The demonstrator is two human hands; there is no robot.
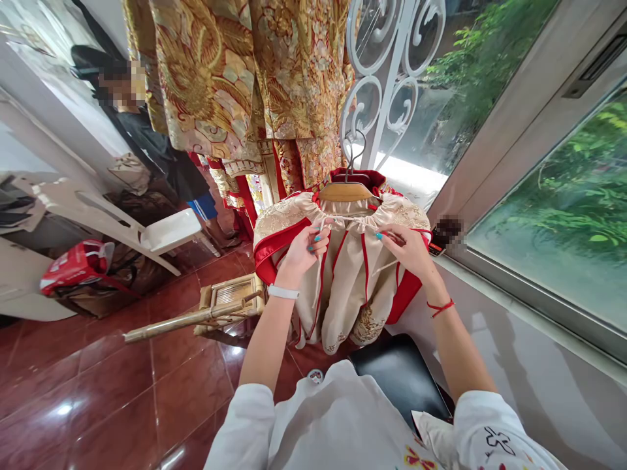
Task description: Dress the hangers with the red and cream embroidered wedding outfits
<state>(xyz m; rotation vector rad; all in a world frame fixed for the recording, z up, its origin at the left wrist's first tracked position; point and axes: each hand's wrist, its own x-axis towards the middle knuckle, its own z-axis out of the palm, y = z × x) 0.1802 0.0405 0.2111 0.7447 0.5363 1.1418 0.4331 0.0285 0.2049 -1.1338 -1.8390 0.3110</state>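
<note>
A cream and red embroidered garment [343, 281] hangs from a wooden hanger [345, 191] hooked on a white scrolled metal grille [386, 78]. My left hand [306, 251] pinches the gathered cream fabric near the neckline, fingers closed on it. At the right of the neckline my right hand [406, 251] is closed on the cloth and a thin white cord. Both hands sit just below the hanger. A gold and red brocade robe [235, 85] hangs behind and above.
A white plastic chair [147, 228] and a bamboo stool [225, 303] stand on the red tiled floor at the left. A red bag [76, 264] lies further left. Another person in dark clothes [151, 143] stands behind. A black stool [401, 372] is below me, a window sill at the right.
</note>
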